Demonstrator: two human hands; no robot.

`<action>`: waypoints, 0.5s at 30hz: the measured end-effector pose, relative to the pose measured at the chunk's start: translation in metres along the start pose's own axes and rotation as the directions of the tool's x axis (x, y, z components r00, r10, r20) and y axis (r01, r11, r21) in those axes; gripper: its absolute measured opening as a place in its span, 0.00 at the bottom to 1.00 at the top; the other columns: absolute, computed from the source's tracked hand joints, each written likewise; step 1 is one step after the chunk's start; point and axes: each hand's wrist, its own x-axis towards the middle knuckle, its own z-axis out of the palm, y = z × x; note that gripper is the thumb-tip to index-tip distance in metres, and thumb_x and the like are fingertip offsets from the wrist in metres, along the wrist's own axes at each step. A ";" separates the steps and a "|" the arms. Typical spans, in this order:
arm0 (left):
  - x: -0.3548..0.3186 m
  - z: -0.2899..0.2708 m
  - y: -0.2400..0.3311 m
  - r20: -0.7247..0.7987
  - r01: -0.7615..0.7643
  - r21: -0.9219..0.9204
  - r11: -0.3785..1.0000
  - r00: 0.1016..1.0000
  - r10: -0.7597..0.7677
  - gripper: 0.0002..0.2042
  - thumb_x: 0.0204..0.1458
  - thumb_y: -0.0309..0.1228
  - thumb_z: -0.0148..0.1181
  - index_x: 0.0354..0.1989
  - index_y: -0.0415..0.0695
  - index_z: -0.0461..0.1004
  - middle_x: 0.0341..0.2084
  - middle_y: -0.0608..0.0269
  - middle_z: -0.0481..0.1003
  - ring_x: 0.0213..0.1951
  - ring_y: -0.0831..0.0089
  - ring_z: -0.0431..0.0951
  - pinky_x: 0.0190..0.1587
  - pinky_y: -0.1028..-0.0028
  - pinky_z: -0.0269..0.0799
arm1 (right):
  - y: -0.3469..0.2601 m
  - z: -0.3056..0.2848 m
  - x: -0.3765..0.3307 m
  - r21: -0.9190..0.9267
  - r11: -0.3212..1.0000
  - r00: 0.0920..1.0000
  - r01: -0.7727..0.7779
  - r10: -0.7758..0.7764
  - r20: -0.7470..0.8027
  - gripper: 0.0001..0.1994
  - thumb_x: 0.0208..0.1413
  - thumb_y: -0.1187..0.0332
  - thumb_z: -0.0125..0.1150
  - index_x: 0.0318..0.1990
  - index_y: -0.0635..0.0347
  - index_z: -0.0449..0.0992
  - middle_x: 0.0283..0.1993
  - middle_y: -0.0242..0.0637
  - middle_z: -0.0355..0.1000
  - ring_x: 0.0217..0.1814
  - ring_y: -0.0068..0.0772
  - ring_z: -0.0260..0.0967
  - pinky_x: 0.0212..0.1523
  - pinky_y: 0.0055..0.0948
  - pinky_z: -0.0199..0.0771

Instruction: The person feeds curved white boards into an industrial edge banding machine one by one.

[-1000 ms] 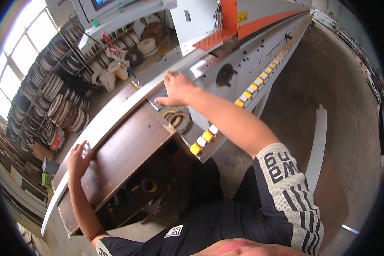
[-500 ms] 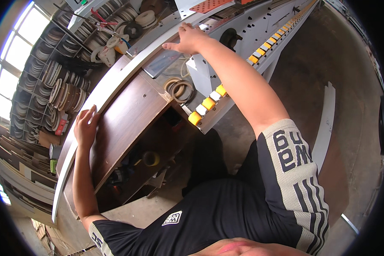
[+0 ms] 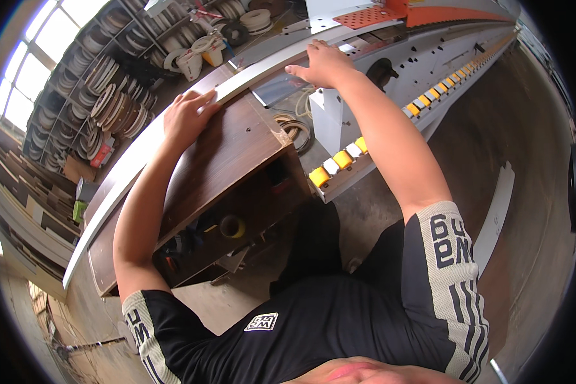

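Note:
A long, narrow white board (image 3: 129, 163) lies across the brown wooden table (image 3: 227, 150) and reaches to the machine at the far right. On the board's near edge rests my left hand (image 3: 187, 118), its fingers stretched over the white surface and the thumb side toward the table. Farther along, close to the machine, my right hand (image 3: 326, 64) touches the board's edge with fingers spread and thumb apart. Neither hand wraps around the board. The board's far end, by the orange perforated plate (image 3: 368, 17), is only partly visible.
A rail of yellow and white rollers (image 3: 342, 159) runs along the machine's near side. Rolls of edging strip (image 3: 112, 105) fill racks at the left. Coiled bands (image 3: 293, 130) hang beside the table, and a roll of tape (image 3: 232, 226) sits inside it. Another white strip (image 3: 495, 214) stands at the right.
My left hand has slid forward along the board, closer to my right hand. My right hand stays near the machine end, and the view has shifted somewhat.

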 end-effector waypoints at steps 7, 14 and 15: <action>0.057 0.030 0.037 0.103 0.095 0.098 0.991 0.989 -0.105 0.51 0.61 0.73 0.55 0.80 0.43 0.60 0.67 0.49 0.77 0.70 0.55 0.75 0.67 0.54 0.72 | 0.000 0.001 0.001 -0.020 1.000 1.000 0.004 -0.004 -0.010 0.48 0.65 0.29 0.57 0.79 0.59 0.65 0.85 0.39 0.58 0.83 0.52 0.60 0.80 0.50 0.65; 0.112 0.053 0.071 0.227 0.151 0.058 0.987 0.961 -0.160 0.61 0.51 0.85 0.51 0.66 0.29 0.69 0.51 0.35 0.84 0.56 0.49 0.86 0.58 0.58 0.81 | -0.002 -0.003 -0.005 0.038 0.998 0.996 0.055 -0.052 -0.074 0.43 0.65 0.34 0.62 0.76 0.59 0.69 0.79 0.40 0.68 0.79 0.48 0.67 0.77 0.47 0.69; 0.118 0.049 0.082 0.263 0.181 0.075 0.981 0.945 -0.194 0.61 0.51 0.85 0.51 0.65 0.28 0.70 0.50 0.36 0.85 0.55 0.49 0.87 0.57 0.58 0.81 | -0.002 -0.004 -0.005 0.043 0.997 0.996 0.057 -0.054 -0.074 0.42 0.64 0.35 0.63 0.76 0.58 0.70 0.78 0.41 0.70 0.78 0.47 0.67 0.76 0.47 0.70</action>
